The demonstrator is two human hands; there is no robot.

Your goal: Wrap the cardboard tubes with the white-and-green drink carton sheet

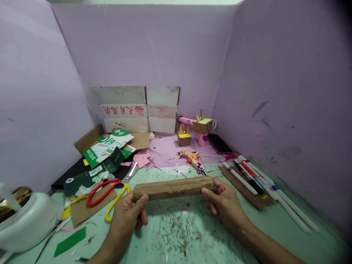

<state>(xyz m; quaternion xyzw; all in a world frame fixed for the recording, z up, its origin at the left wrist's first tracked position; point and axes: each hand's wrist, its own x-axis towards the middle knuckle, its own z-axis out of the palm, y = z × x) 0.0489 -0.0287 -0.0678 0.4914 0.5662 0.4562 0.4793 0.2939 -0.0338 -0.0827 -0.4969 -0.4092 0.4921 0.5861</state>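
Observation:
A long brown cardboard roll (pixel 173 187) lies level just above the green table top (pixel 181 234), held at both ends. My left hand (pixel 128 212) grips its left end, thumb on top and fingers curled underneath. My right hand (pixel 223 202) is closed round the right end. Red-and-yellow scissors (pixel 110 191) lie just left of my left hand, and a colourful glue gun (pixel 193 158) lies behind the roll.
Markers (pixel 258 179) lie in a row on a cardboard strip at the right. Cut green cartons (pixel 106 148) and cardboard scraps pile up at the left, with a white pot (pixel 30 220) at the near left. Small cardboard box figures (pixel 202 125), a phone (pixel 219 143) and white boxes (pixel 137 109) stand at the back.

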